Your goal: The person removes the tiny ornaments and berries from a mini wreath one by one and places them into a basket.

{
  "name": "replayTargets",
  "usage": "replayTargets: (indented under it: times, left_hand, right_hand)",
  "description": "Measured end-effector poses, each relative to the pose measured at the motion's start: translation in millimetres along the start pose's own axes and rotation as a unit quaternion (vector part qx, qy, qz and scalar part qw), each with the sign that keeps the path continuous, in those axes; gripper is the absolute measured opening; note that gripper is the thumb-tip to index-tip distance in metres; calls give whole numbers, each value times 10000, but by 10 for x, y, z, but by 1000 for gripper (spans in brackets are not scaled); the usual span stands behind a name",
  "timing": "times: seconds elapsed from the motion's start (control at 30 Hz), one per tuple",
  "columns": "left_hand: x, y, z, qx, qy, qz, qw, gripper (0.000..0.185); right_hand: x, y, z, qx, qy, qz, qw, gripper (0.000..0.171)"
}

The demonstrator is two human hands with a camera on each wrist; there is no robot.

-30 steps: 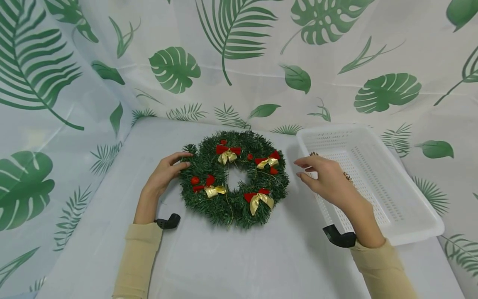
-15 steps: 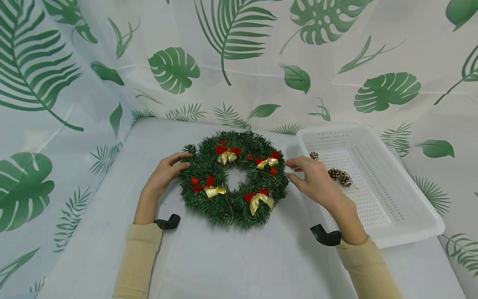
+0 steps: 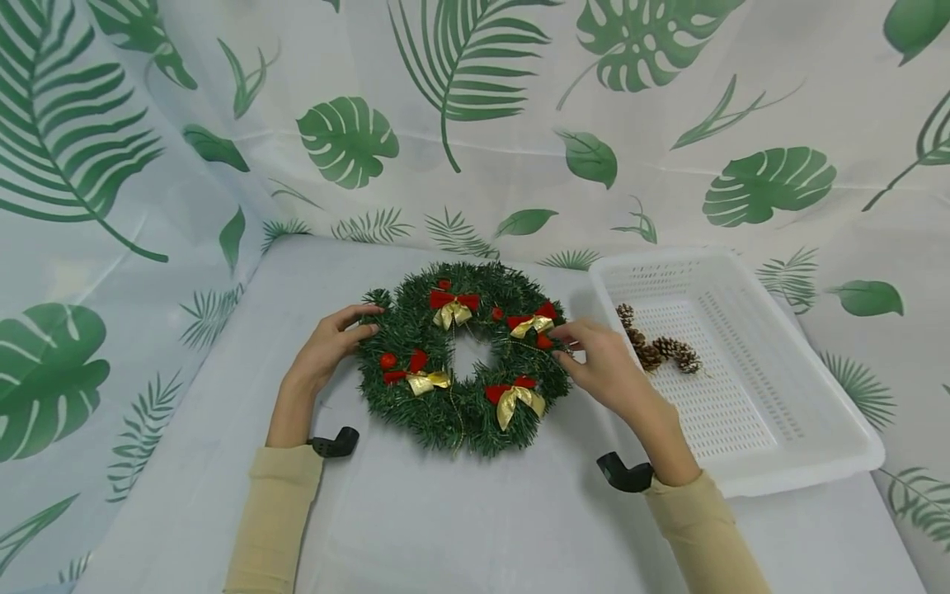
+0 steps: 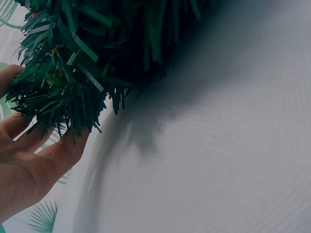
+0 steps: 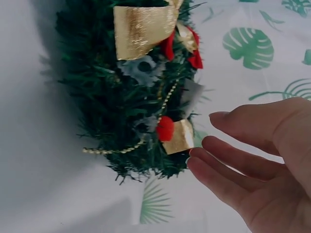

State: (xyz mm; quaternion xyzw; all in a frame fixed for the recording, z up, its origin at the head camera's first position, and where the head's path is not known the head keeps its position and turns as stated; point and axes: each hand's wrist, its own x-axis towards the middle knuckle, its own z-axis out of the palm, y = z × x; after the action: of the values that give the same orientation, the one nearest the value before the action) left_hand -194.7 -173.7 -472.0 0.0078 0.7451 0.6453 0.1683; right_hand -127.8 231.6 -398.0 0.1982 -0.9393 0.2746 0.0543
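Observation:
A green tinsel wreath (image 3: 423, 417) lies on the white-covered table, trimmed with red-and-gold bows (image 3: 454, 307), thin bead strings and red berries (image 3: 387, 360). My left hand (image 3: 321, 351) grips the wreath's left edge; in the left wrist view its fingers (image 4: 68, 148) curl around a tuft of the tinsel. At the opposite side, my right hand (image 3: 604, 363) overlaps the wreath's right edge, near the right-hand bow (image 3: 533, 324). The right wrist view shows a gap between thumb and fingers (image 5: 228, 182), with nothing held, beside a red berry (image 5: 165, 128).
A white perforated plastic basket (image 3: 809, 458) stands to the right, with several pine cones (image 3: 677, 353) at its left side. A leaf-printed cloth (image 3: 512, 165) hangs behind the table. Each wrist carries a black camera (image 3: 625, 473).
My right hand has moved left from over the basket's edge to the wreath's right side, uncovering the pine cones. The left hand and the wreath have stayed in place.

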Motion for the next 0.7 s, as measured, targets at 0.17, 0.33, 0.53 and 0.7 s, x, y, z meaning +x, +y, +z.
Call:
replayTargets:
  times: [0.17,0.33,0.53,0.7]
  left_hand:
    - [1,-10,9,-19,3,-3,10000,47]
    - [1,-14,4,-13,-16,-5,10000,47]
    - [-3,-15,3,-17,-22,-7,10000,47]
    - [0,-16,-1,2,-14,17,10000,47]
  right_hand:
    - [21,16,65,-80,46,-108,9999,26]
    - [69,41,144,-164,100,-188,9996,25]
    - [120,53,220,-243,118,-139,9995,22]
    - [156,63,269,-337,131,-260,9990,21]
